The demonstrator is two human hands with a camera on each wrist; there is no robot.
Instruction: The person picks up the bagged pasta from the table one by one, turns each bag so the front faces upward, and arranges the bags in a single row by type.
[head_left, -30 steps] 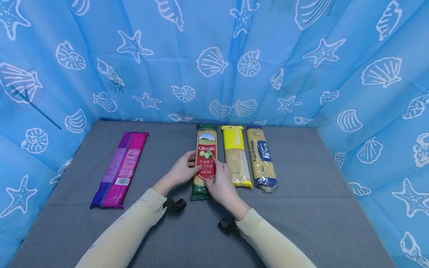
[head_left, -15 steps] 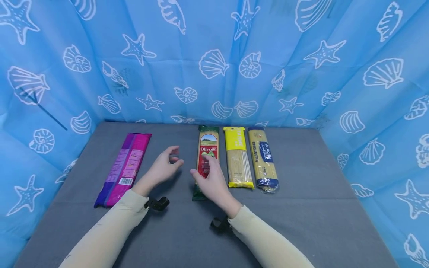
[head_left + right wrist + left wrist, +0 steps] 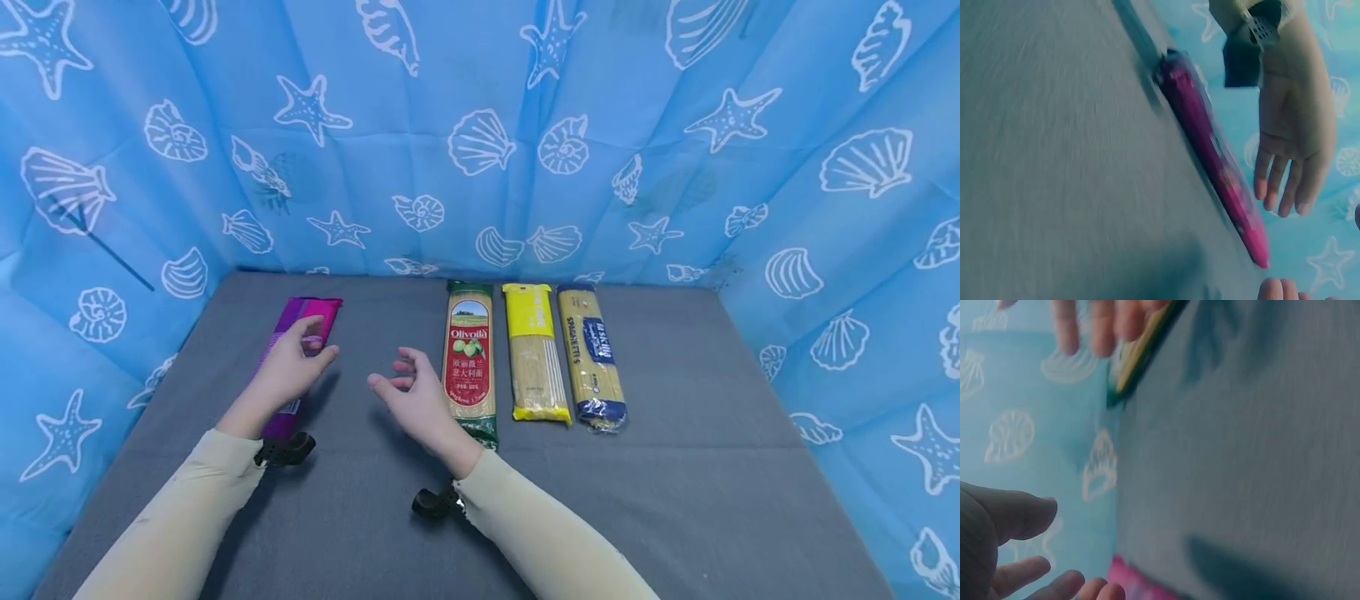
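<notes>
A pink and purple pasta packet [image 3: 318, 312] lies at the left of the grey table, partly hidden by my left hand [image 3: 285, 367]. That hand hovers over it with fingers relaxed, and in the right wrist view the pink packet [image 3: 1210, 153] lies apart from the left hand [image 3: 1294, 131]. My right hand [image 3: 423, 400] is in the air just left of the Olivoilà spaghetti packet [image 3: 468, 358], holding nothing, its fingers loosely bent. Green and red wrapping with a clear window marks that packet, which lies flat and upright to my view.
Right of the Olivoilà packet lie a yellow-topped spaghetti packet [image 3: 536, 350] and a blue-labelled spaghetti packet [image 3: 592, 354], side by side. A blue curtain [image 3: 480, 200] with white shells surrounds the back and sides of the grey table [image 3: 675, 467]. Black wrist cameras [image 3: 285, 450] sit under both wrists.
Both hands have let go of the Olivoilà packet and moved left. My left hand is now over the pink and purple packet; the right has left the Olivoilà packet uncovered.
</notes>
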